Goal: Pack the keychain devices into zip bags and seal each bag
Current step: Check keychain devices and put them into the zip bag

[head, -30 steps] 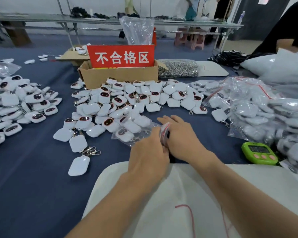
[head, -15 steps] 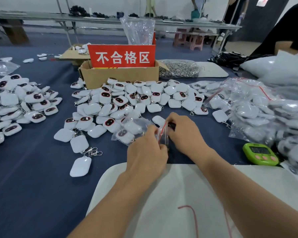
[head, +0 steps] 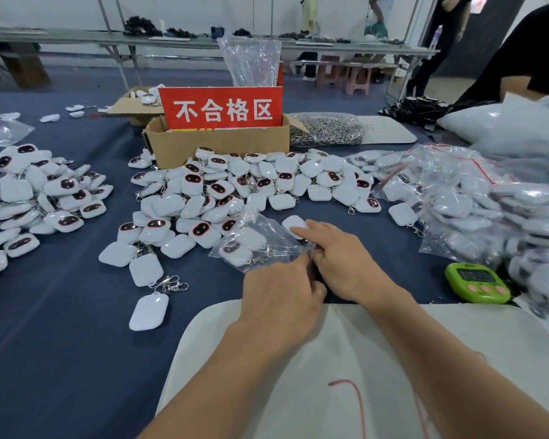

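Fingers of the left hand curl in a pinch on the mouth of the zip bag, and the right hand grips the same edge, forefinger straight. The pile of keychain devices crowds its far side, with filled bags and a green timer to the right. It lies on the blue cloth, long axis running from the hands away leftward, mouth at the hands.
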The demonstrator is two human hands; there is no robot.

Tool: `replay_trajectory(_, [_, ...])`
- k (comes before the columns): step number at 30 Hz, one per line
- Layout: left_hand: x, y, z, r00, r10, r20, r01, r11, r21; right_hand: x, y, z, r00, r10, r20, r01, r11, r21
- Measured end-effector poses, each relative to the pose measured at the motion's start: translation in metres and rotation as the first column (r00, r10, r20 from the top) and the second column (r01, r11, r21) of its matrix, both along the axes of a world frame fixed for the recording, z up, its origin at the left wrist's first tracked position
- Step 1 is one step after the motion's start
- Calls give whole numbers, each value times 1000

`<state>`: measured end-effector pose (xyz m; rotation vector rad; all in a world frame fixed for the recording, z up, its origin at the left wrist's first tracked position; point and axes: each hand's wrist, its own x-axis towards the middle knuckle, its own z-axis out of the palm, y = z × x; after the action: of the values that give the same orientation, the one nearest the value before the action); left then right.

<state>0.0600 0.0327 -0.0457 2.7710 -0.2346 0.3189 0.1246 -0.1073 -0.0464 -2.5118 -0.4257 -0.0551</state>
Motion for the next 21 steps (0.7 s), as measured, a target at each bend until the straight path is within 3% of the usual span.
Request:
replay_trajectory(4, [1, -3, -3, 992, 126, 7, -126, 992, 13, -7, -14, -5, 943, -268, 196, 284, 957, -60])
replay_trajectory(6, [4, -1, -4, 981, 190, 26, -191, 981, 41, -11, -28, -8, 903, -397, 167, 410, 911, -48])
replay_trajectory(9, [8, -4, -3, 971, 234, 38, -236, 970, 55, -21, -33, -13, 883, -463, 85, 460, 887, 51])
replay_trajectory(12, [10, -7, 1, 968, 231, 102, -228, 973, -37, -19, -28, -7, 887, -433, 163, 415, 900, 133])
replay_trajectory(14, [8, -8, 4, 967, 168, 191, -133, 973, -186, -14, -23, -3, 956, -282, 83, 286, 958, -32])
replay_trajectory(16, [4, -10, 9, 959, 105, 263, -21, 953, -302, -11, -18, -3, 978, -206, 42, 210, 956, -205])
replay_trajectory(18, [1, -13, 12, 944, 60, 323, 55, 941, -334, -13, -16, -4, 970, -236, 63, 243, 959, -143])
replay_trajectory(21, [3, -12, 9, 956, 11, 293, 89, 942, -324, -26, -18, -5, 959, -269, 89, 274, 961, -46])
